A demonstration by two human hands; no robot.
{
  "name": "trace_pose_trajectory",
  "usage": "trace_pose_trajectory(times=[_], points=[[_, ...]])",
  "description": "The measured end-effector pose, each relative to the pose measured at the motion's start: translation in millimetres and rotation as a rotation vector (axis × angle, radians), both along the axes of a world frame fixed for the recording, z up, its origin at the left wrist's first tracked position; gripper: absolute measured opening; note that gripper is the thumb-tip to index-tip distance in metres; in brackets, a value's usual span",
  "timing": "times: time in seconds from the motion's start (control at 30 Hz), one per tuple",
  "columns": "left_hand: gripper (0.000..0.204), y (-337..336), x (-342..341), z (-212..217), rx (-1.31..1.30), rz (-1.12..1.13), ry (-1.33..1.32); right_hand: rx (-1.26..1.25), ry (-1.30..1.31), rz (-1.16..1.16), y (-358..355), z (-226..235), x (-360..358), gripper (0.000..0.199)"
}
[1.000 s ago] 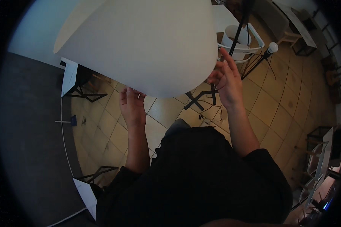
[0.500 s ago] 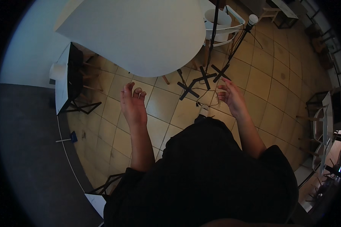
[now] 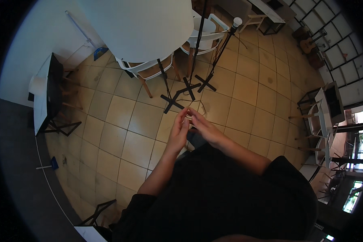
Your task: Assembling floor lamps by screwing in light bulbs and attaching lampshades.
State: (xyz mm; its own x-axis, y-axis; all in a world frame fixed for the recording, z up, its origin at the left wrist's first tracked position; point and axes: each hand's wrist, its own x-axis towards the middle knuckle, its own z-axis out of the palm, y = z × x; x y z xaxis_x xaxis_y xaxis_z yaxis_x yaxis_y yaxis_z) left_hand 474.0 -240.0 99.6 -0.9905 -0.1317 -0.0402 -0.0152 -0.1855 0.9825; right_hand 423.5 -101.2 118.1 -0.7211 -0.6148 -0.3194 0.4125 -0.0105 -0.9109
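In front of my body, above the tiled floor (image 3: pixel 139 145), my two hands meet. My left hand (image 3: pixel 179 134) has its fingers stretched forward, the tips touching those of the other hand. My right hand (image 3: pixel 206 130) leans in from the right, its fingers extended and slightly bent. No object shows between the palms, though the overlapping fingers hide part of the gap. Just beyond the fingertips lie the black cross-shaped feet (image 3: pixel 172 103) of thin stands and a dark cable.
A white round-edged table (image 3: pixel 141 28) stands ahead, with white chairs (image 3: pixel 149 64) around it. One black stand carries a white bulb-like top (image 3: pixel 237 21). Desks line the left wall (image 3: pixel 43 92). A long table with chairs (image 3: pixel 319 117) is at right, a guitar (image 3: pixel 307 45) beyond.
My hands were apart, fingers curled; they have come together in the middle. The view has shifted, bringing more of the chairs and the right side of the room into sight.
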Motion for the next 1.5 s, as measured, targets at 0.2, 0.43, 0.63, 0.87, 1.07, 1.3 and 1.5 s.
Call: trace_pose_trajectory(times=[0.2,0.43,0.63,0.87,1.07,1.3,1.5], points=[[0.077,35,-24,0,0.027,0.167,0.086,-0.011,0.2,0.145,-16,21,9,0.072],[0.101,28,-59,-23,0.569,0.172,-0.17,-0.202,0.468,0.479,34,38,-4,0.073],[0.1,130,-94,12,0.809,-0.382,-0.044,-0.968,-0.496,0.062,89,45,-76,0.08],[0.088,230,-152,10,0.579,0.192,-0.32,-1.204,-0.685,-0.114,169,4,-148,0.072],[0.095,236,-159,0,0.669,0.162,-0.552,-0.526,0.333,-0.072,168,-38,-163,0.08],[0.104,177,-163,-5,1.078,-0.049,-0.274,-0.117,1.152,0.375,155,-39,-190,0.079],[0.102,127,-187,29,1.075,0.125,-0.403,0.16,1.281,0.467,143,-47,-210,0.078]])
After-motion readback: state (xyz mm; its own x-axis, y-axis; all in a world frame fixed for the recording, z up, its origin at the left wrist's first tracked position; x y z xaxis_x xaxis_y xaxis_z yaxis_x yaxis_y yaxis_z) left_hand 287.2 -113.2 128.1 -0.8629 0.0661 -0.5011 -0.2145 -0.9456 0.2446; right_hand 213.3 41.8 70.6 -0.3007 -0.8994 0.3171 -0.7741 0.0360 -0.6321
